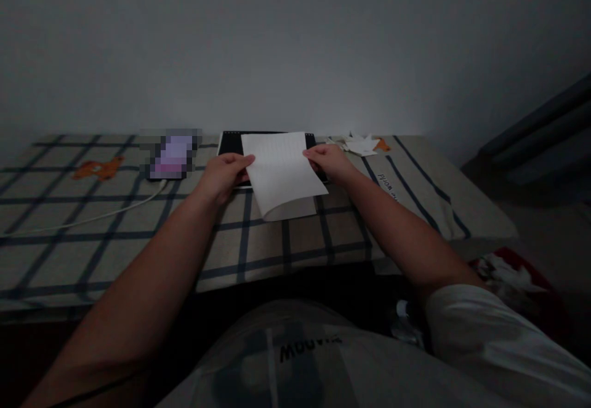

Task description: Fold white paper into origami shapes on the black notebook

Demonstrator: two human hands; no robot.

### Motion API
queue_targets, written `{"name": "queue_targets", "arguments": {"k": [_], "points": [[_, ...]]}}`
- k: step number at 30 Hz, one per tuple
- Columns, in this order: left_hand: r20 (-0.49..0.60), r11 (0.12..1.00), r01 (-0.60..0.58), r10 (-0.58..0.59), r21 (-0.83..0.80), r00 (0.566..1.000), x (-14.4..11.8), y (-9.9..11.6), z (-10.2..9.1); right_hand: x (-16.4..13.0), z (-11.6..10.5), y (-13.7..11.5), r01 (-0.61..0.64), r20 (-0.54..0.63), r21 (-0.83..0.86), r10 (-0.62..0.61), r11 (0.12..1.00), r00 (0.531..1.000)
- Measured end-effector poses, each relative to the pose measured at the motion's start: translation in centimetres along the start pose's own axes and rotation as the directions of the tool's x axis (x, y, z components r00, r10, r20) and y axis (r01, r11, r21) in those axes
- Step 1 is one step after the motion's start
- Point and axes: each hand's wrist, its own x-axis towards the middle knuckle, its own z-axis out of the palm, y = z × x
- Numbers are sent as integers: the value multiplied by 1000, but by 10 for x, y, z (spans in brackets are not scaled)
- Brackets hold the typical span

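White paper sheet [284, 174] lies half-folded on the black mat [229, 143], its near edge doubled under; left hand [224, 174] and right hand [329, 160] pinch its sides. Creasing looks unfinished.

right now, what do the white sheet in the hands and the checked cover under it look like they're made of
White sheet: thin matte paper, judging by its soft fold at the near edge, pinched by left hand and right hand. Checked cover: likely woven cloth, dull, with printed dark lines, draping over the edge.
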Motion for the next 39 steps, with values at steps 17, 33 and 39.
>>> {"name": "queue_targets", "arguments": {"k": [17,33,39], "points": [[4,999,-11,11,-47,1000,4,-3,-2,4,-3,8,20,19,7,-20,1000,1000],[-21,993,-14,11,-118,1000,0,2,-1,4,-3,8,23,23,0,-23,1000,999],[-68,995,-77,73,-59,995,5,0,-1,5,-6,9,41,39,-38,-39,998,998]]}}
